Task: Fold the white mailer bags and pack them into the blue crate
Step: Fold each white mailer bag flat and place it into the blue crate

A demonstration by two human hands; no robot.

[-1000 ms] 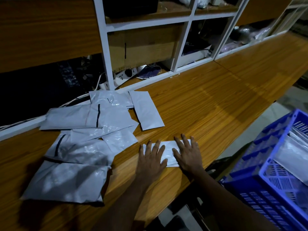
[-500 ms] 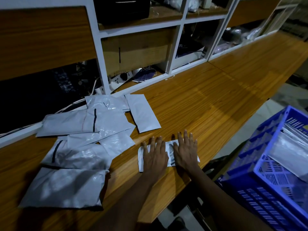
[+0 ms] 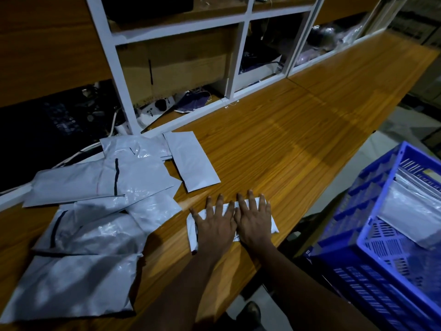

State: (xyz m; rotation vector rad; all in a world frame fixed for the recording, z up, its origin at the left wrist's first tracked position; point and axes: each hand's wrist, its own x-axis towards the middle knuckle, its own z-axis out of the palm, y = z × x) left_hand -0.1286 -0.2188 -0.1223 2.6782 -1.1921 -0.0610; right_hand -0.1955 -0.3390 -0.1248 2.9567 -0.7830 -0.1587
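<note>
Wooden counter point(image 3: 286, 151), dim storeroom | left hand point(image 3: 216, 225) and right hand point(image 3: 254, 220) flat, fingers spread, pressing one folded mailer bag point(image 3: 192, 231) at 6 o'clock | unfolded pile point(image 3: 107, 199) at 9 o'clock, many left | blue crate point(image 3: 381, 187) at 3 o'clock holds packed bags point(image 3: 405, 206) | judged partway

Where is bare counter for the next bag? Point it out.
Bare wooden counter runs beyond the folded bag up to the white shelf frame and off rightward. A narrow strip lies between the left hand and the pile of mailer bags, which crowds the left.
</note>
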